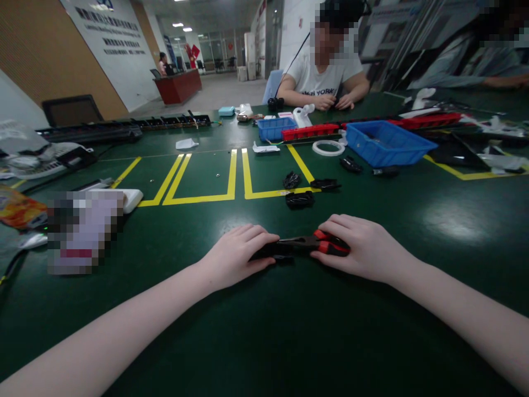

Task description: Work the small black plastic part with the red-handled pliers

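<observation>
My right hand is closed round the red and black handles of a pair of pliers. The dark jaws of the pliers point left, toward my left hand. That hand grips a black plastic part between thumb and fingers, low over the green table. The jaws reach this part, but whether they are clamped on it I cannot tell. Much of the part is hidden by my fingers. Beyond my hands lie several similar black parts by a yellow tape line.
A blue bin and a white ring stand farther back on the green table. Red strips lie behind. To the left are a blurred-out package and an orange packet. Across the table a person sits handling something dark.
</observation>
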A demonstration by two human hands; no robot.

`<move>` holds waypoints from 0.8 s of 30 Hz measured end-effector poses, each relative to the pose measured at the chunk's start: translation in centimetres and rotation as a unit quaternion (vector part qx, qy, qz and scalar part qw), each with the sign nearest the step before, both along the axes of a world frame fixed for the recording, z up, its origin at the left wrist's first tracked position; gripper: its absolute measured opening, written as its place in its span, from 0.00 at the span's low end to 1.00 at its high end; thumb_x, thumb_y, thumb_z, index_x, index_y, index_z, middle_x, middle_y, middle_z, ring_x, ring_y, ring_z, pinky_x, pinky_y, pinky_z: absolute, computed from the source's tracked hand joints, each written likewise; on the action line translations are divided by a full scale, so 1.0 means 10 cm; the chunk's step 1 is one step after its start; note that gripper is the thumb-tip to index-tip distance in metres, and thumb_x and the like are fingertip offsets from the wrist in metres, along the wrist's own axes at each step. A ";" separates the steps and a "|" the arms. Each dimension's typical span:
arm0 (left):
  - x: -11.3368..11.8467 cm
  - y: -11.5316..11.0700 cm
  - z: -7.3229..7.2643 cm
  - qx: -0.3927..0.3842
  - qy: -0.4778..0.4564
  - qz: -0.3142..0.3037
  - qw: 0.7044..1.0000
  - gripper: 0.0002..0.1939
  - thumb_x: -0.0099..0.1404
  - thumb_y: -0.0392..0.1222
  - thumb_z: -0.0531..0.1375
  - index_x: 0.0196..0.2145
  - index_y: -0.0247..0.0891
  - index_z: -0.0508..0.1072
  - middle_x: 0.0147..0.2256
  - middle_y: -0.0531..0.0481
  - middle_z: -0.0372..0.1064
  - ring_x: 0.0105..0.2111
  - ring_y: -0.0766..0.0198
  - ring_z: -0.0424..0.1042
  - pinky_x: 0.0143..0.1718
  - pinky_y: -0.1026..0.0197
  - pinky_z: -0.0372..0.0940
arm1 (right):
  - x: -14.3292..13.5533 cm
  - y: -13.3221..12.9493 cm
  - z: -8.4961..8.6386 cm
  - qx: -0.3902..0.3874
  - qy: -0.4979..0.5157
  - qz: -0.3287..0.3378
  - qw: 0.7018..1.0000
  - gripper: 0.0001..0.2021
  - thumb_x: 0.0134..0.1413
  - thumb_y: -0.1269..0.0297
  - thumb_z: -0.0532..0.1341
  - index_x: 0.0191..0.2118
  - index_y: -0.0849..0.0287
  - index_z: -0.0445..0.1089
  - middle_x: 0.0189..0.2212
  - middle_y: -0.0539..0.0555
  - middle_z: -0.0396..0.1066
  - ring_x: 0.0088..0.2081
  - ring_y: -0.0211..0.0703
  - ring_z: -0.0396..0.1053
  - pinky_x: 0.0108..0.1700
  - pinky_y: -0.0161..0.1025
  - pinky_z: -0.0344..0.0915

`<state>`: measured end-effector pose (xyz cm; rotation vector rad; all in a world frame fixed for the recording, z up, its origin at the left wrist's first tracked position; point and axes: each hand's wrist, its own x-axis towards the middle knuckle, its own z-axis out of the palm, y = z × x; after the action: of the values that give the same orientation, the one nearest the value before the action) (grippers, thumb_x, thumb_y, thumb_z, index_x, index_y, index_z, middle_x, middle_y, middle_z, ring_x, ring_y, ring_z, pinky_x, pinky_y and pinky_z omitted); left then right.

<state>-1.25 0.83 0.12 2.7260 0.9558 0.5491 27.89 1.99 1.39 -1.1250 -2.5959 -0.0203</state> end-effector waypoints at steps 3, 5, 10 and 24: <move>0.00 0.00 0.01 -0.007 0.004 -0.003 1.000 0.19 0.69 0.38 0.62 0.55 0.37 0.65 0.48 0.44 0.71 0.45 0.55 0.72 0.44 0.52 0.71 | 0.01 0.00 0.00 0.011 -0.001 0.004 1.000 0.16 0.58 0.50 0.61 0.40 0.58 0.71 0.35 0.56 0.72 0.33 0.45 0.71 0.31 0.40 0.65; -0.01 0.00 0.01 -0.011 0.007 -0.007 1.000 0.20 0.68 0.38 0.62 0.56 0.37 0.65 0.49 0.44 0.71 0.45 0.55 0.71 0.45 0.52 0.71 | 0.01 0.00 -0.01 0.015 -0.003 0.007 1.000 0.16 0.58 0.49 0.61 0.40 0.59 0.71 0.35 0.56 0.72 0.33 0.46 0.71 0.31 0.40 0.66; -0.01 0.01 0.00 -0.008 0.004 -0.014 1.000 0.19 0.69 0.39 0.62 0.55 0.38 0.65 0.48 0.45 0.71 0.46 0.55 0.71 0.45 0.51 0.70 | 0.00 0.00 -0.03 0.026 -0.009 0.011 1.000 0.17 0.58 0.48 0.60 0.40 0.59 0.71 0.34 0.56 0.72 0.33 0.46 0.71 0.30 0.40 0.66; -0.02 0.01 -0.01 -0.003 0.001 -0.013 1.000 0.18 0.69 0.39 0.61 0.56 0.38 0.65 0.49 0.45 0.71 0.47 0.55 0.71 0.46 0.51 0.70 | 0.01 0.00 -0.03 0.024 -0.007 0.006 1.000 0.18 0.58 0.48 0.60 0.40 0.59 0.71 0.35 0.57 0.73 0.33 0.46 0.72 0.31 0.41 0.67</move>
<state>-1.41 0.96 0.06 2.7307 0.9197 0.5387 27.99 2.02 1.08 -1.0975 -2.5991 -0.0876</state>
